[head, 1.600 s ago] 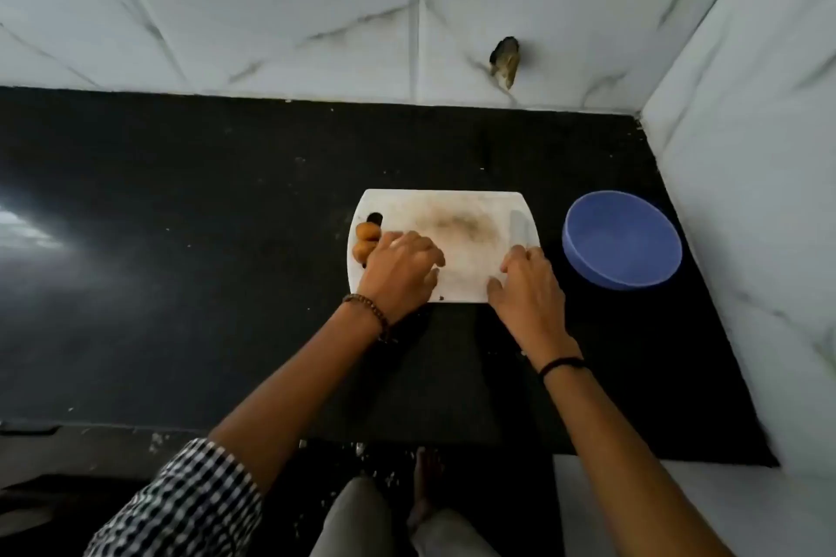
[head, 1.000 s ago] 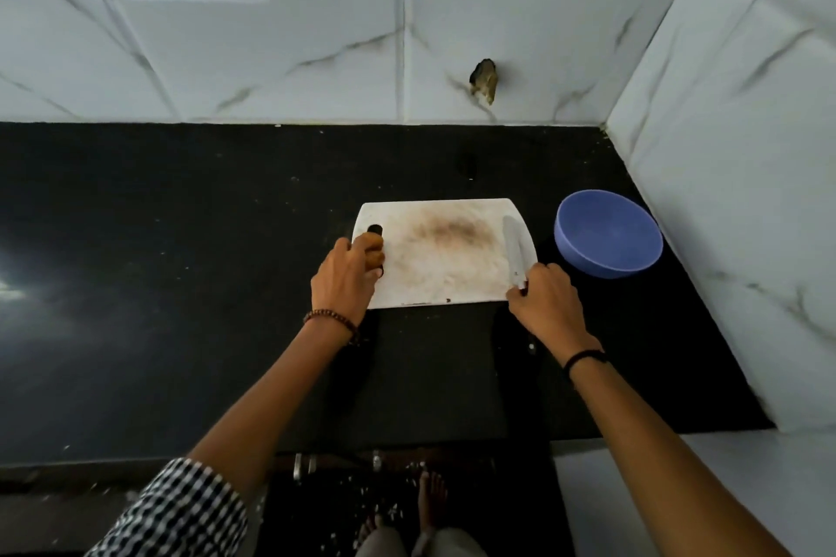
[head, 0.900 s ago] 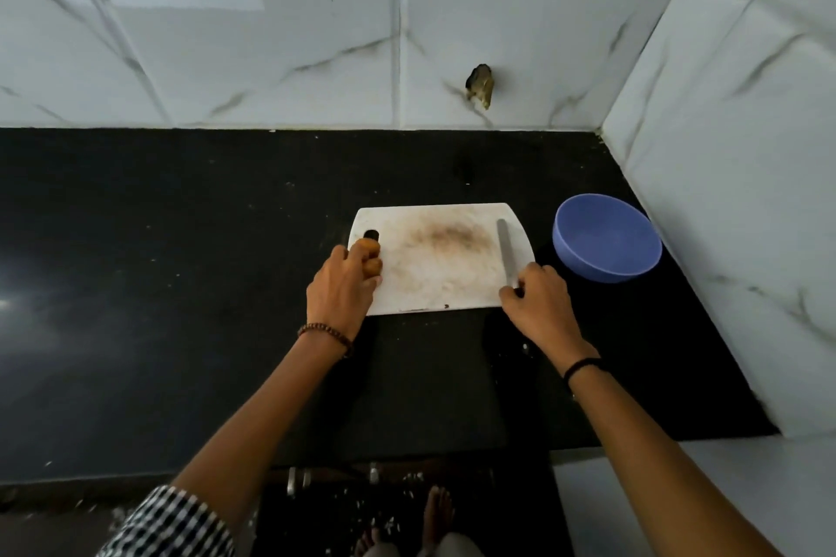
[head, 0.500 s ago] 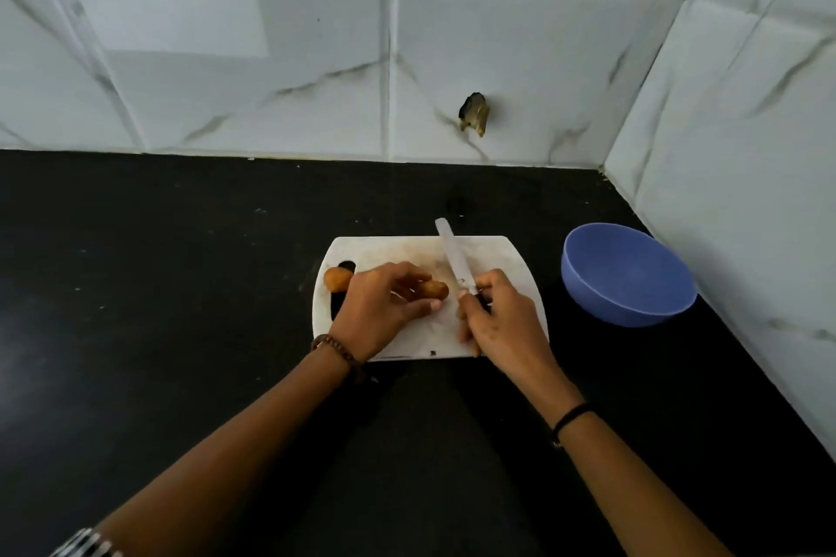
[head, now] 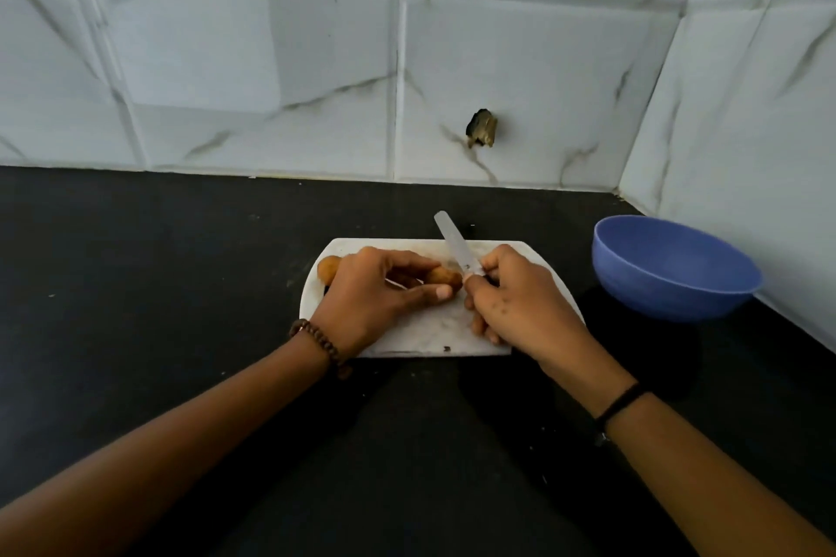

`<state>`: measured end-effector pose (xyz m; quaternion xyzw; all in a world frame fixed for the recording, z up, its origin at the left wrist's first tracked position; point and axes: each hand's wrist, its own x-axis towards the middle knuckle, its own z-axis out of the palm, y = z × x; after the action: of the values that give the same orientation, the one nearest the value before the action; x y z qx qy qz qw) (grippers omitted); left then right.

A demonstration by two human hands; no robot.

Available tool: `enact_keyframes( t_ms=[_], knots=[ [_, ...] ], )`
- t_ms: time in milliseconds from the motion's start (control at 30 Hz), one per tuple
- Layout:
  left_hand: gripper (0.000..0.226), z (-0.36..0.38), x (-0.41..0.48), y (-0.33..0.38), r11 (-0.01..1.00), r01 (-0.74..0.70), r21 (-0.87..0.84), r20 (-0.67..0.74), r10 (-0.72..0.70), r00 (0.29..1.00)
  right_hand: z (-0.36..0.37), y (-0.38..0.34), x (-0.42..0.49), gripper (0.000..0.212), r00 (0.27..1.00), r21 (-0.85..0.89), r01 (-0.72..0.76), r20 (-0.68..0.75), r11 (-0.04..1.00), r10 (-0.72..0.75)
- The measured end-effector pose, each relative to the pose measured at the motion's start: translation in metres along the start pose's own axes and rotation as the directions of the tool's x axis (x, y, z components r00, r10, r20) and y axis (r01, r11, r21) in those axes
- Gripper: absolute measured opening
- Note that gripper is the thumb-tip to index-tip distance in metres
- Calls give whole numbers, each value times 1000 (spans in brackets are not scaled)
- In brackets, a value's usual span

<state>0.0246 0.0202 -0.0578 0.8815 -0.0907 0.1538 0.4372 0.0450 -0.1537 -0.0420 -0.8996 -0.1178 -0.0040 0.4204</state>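
Left hand (head: 368, 301) grasping orange vegetable (head: 445, 276) on white board (head: 420, 335), right hand (head: 520, 303) gripping knife (head: 454, 242) at its right tip; risk: blade may slip onto nearby left thumb.

A kitchen: black stone counter (head: 181, 285), marble-look wall tiles (head: 271, 72), cutting board (head: 420, 330), blue bowl (head: 669, 280).

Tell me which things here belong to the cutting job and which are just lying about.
In use: orange vegetable in the left hand; knife in the right hand; white cutting board under them.
Lying about: blue bowl; brown lump on the wall tile.
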Motion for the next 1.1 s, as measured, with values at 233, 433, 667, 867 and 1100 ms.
enact_keyframes(
  t_ms=[233, 433, 667, 867, 1100],
  knots=[
    [24, -1, -6, 5, 991, -58, 124, -27, 61, 998, 1, -4, -6, 12, 1000, -26, 31, -1, 999, -31],
    [26, -2, -11, 9, 974, -82, 212, -9, 86, 996, -6, -16, -24, 9, 999, 47, 32, -15, 998, -32],
    [23, -3, -16, 11, 966, -126, 225, -18, 133, 991, -7, -18, -35, 13, 998, 160, -46, -27, 986, 50],
    [24, -3, -15, 9, 967, -141, 214, 1, 144, 990, -15, -19, -43, 18, 996, 185, -91, 5, 979, 92],
    [14, 0, -13, 12, 986, -127, 108, -20, 129, 991, -18, -23, -52, 24, 996, 54, -88, 34, 995, 86]
  ],
)
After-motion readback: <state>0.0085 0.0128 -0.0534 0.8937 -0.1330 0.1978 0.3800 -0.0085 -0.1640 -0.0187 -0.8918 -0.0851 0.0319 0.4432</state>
